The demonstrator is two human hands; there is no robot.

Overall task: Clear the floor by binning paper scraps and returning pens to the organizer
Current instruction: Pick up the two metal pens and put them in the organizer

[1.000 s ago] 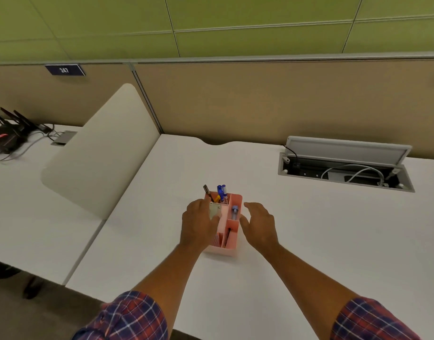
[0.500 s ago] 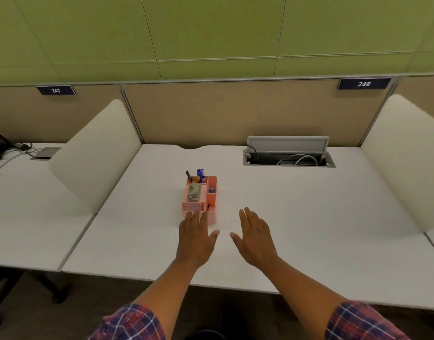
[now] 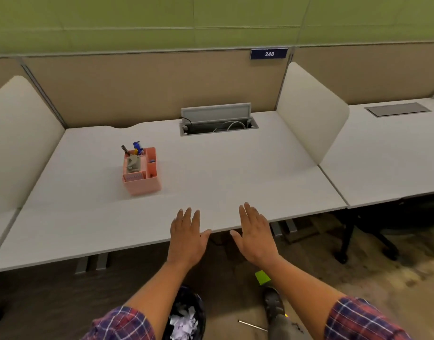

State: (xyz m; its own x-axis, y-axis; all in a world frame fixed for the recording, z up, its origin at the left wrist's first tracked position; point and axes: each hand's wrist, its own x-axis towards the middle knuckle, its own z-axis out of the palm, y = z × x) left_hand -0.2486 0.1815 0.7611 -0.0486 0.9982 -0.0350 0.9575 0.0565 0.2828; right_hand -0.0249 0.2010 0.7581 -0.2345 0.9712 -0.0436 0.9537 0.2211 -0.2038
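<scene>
A pink organizer stands on the white desk, with several pens sticking up from its far compartments. My left hand and my right hand hover flat and empty over the desk's front edge, fingers spread, well short of the organizer. Below, a dark bin on the floor holds white paper scraps. A green paper scrap lies on the floor beside my right forearm. A thin pen lies on the carpet near my shoe.
White divider panels stand at the left and right of the desk. An open cable hatch sits at the back. A chair base stands under the neighbouring desk on the right. My shoe is on the brown carpet.
Both hands let go of the organizer and drew back to the desk's front edge. The view pulled back and tilted down, so the bin, the green scrap and the floor pen came into sight.
</scene>
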